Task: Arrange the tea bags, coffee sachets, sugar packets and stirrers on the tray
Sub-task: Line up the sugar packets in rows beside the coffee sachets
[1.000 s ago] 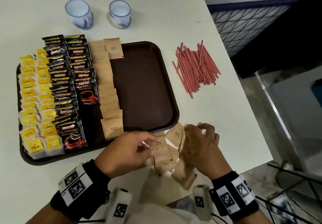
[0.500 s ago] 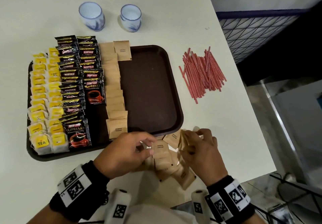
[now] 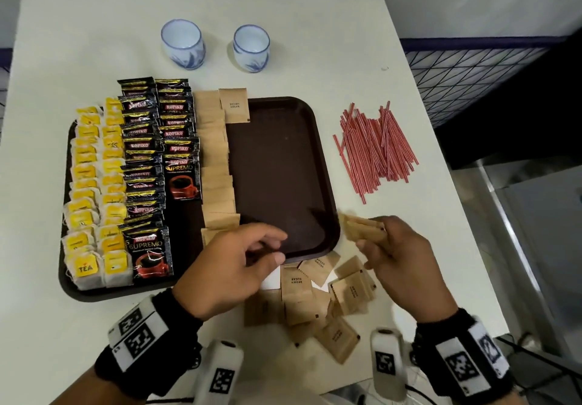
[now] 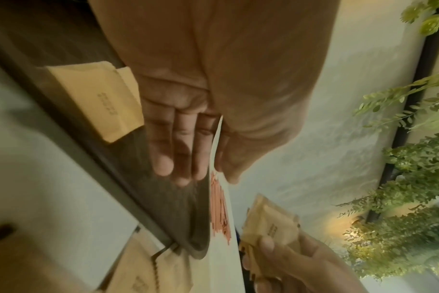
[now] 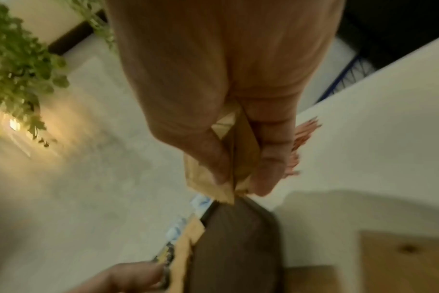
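Left hand slack over tray near edge, right hand pinching sugar packets.

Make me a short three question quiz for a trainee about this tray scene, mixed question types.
1. True or false: the stirrers already lie on the tray.
2. Which hand holds sugar packets? A) left hand B) right hand C) neither
3. Fill in: the two cups stand on the ____, beyond the tray.

Key: 1 false, they lie on the table to its right. 2 B. 3 table.
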The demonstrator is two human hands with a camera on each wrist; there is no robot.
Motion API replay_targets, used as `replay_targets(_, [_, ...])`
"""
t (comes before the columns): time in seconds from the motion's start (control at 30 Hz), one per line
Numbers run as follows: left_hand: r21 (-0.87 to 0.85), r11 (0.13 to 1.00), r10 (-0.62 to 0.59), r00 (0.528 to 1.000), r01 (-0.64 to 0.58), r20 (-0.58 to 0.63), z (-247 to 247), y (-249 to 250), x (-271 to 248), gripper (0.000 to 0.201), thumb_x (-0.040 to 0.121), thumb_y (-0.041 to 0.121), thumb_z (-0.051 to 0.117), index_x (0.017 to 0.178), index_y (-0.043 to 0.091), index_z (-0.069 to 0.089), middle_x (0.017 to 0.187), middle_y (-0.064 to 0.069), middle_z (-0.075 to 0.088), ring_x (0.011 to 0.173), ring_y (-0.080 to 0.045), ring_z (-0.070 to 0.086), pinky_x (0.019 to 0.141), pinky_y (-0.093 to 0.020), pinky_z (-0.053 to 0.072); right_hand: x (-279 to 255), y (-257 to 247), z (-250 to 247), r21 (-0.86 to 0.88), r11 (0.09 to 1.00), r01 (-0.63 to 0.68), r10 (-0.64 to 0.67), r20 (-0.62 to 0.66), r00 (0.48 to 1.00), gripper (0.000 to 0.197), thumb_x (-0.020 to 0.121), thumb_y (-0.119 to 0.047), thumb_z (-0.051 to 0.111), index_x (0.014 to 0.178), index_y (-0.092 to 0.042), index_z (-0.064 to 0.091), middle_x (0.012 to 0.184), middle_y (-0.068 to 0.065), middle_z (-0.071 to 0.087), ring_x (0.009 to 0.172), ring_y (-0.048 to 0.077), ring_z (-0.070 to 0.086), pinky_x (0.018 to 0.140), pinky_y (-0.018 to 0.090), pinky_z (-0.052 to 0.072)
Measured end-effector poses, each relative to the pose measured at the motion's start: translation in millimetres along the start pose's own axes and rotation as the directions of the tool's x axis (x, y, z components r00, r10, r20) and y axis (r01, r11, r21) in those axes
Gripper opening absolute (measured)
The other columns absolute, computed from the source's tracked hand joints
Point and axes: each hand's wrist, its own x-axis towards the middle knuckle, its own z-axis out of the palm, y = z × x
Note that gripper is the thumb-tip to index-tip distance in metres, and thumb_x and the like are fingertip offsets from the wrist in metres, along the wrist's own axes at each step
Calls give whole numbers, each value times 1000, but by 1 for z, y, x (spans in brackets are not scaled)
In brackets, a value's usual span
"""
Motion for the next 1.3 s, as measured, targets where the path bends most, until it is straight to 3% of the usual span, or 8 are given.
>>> replay_targets(0.17, [-272,960,52,997,-64,-51,-8,22,23,45,92,26,70,132,39,55,122,17,65,108,-3,66,91,-25,53,31,-51,15,384,915,-126,16,277,961,27,85,-3,74,101,-20,61,87,-2,71,74,19,69,60,36,56])
replay_targets(0.23, [-321,945,46,997,-64,-64,-12,29,30,41,93,17,67,128,37,59,113,12,70,101,-8,68,81,-31,59,41,-64,27,432,896,-104,-43,317,947,26,89,-1,69,106,-17,60,87,2,70,72,19,67,58,34,56])
replay_targets(0.37, [-382,921,14,987,-75,-160,-26,26,38,38,94,1,63,111,35,66,94,11,73,85,-5,68,60,-25,59,58,-81,49,492,864,-112,-64,327,943,27,95,-1,61,114,-19,61,96,5,70,71,16,65,61,32,56])
replay_targets(0.53, [-452,891,-53,977,-46,-205,-41,17,41,38,91,-1,66,112,30,66,100,2,76,90,-13,72,61,-31,62,74,-93,64,595,789,-156,-25,284,959,55,87,3,69,128,-29,51,105,9,66,83,20,69,59,36,59])
replay_targets(0.63, [-469,883,-84,974,-25,-210,-44,14,44,40,87,-1,71,119,23,65,103,2,76,92,-14,72,60,-35,63,80,-98,74,615,780,-117,-24,216,976,47,88,4,68,120,-27,52,98,14,69,74,24,68,50,33,55])
replay_targets(0.97, [-467,884,-164,936,-1,-312,-50,7,44,44,83,-1,76,103,37,65,94,7,78,79,-10,74,50,-27,57,96,-104,78,512,858,-43,-27,129,991,13,91,-6,67,88,-19,64,86,14,70,75,32,65,65,34,54])
replay_targets(1.13, [-443,896,-152,924,-21,-351,-54,6,42,43,81,0,78,99,38,67,94,9,78,83,-2,72,54,-15,53,97,-107,79,390,904,176,-241,122,963,53,88,6,64,125,-32,64,96,-10,61,92,10,65,85,21,53])
replay_targets(1.3, [-403,915,-144,907,-31,-396,-57,3,42,39,80,4,79,101,35,69,93,11,77,84,-1,72,58,-15,53,95,-108,87,120,937,328,-333,18,943,25,82,-13,78,104,-21,71,95,-15,56,87,2,58,77,8,43])
